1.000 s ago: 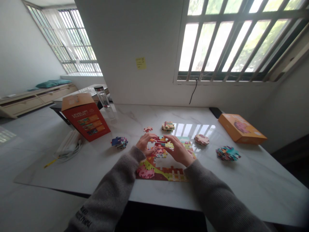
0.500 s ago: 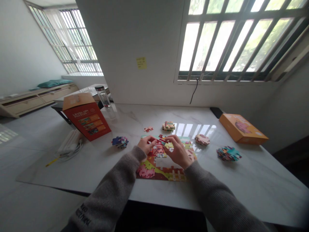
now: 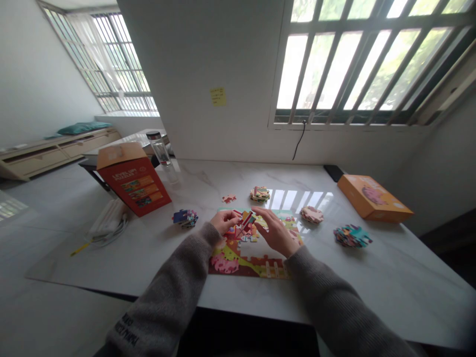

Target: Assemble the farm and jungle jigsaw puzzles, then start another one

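Note:
My left hand (image 3: 222, 221) pinches a puzzle piece (image 3: 246, 218) with red, white and yellow on it, tilted up above the puzzle. Just to its right, my right hand (image 3: 277, 232) has thumb and fingers apart; whether a fingertip touches the piece I cannot tell. Beneath both hands lies a partly joined jigsaw puzzle (image 3: 225, 264), with a pink tree at lower left and a fence along the bottom. White tabletop shows through a gap in its middle. My hands hide part of its upper area.
Loose red pieces (image 3: 229, 199) lie behind the puzzle. Around it are piece stacks: beige-green (image 3: 260, 194), pale pink (image 3: 312, 214), teal (image 3: 352, 236) and purple (image 3: 185, 218). A red box (image 3: 136, 181), glass bottle (image 3: 159, 149) and white cable (image 3: 111, 230) stand left, an orange box (image 3: 374, 198) right.
The piece that was held almost edge-on between both hands is now turned with its printed face showing, in my left hand. My right hand's fingers have opened away from it.

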`<state>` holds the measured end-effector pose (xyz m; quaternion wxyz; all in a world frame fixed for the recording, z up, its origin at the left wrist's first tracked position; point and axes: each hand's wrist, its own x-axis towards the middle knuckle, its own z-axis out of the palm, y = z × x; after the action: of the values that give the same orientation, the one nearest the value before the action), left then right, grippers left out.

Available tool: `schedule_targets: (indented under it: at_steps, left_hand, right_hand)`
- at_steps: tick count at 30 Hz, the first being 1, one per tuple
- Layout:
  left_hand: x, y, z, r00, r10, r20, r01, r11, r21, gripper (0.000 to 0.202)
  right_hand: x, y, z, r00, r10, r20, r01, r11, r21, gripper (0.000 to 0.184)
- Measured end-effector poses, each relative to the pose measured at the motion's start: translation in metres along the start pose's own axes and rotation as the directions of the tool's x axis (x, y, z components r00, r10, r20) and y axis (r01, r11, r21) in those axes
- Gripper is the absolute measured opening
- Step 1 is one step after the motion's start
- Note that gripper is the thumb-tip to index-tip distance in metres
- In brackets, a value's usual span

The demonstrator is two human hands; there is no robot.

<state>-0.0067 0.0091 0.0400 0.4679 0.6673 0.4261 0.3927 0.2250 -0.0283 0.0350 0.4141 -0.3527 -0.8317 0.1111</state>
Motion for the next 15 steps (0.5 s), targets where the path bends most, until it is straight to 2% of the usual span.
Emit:
schedule_targets:
  at_steps: [4,7,11,13,15]
  left_hand:
    - [0.003,-0.003,-0.002,0.997,-0.028,-0.067,0.028,1.000,-0.003,0.042]
    - [0.004,-0.007,0.004,0.994,-0.028,-0.109,0.026,0.999,-0.021,0.040]
    - [0.002,-0.013,0.016,1.000,0.009,-0.016,-0.009,1.000,-0.008,0.038]
    - [0.001,-0.015,0.018,1.000,0.017,-0.005,-0.017,1.000,0.002,0.037]
    - [0.001,-0.017,0.018,0.999,0.022,-0.030,-0.023,0.999,-0.023,0.039]
  right_hand:
    - [0.001,-0.004,0.004,0.993,0.089,-0.073,-0.086,0.996,0.040,0.041]
    - [0.002,-0.009,0.012,0.976,0.204,-0.078,-0.187,0.965,0.181,0.042]
    - [0.004,-0.009,0.022,0.931,0.357,-0.080,-0.297,0.865,0.404,0.026]
    - [0.004,-0.005,0.022,0.929,0.363,-0.075,-0.303,0.861,0.409,0.028]
    - [0.003,-0.002,0.019,0.946,0.323,-0.035,-0.289,0.886,0.363,0.031]
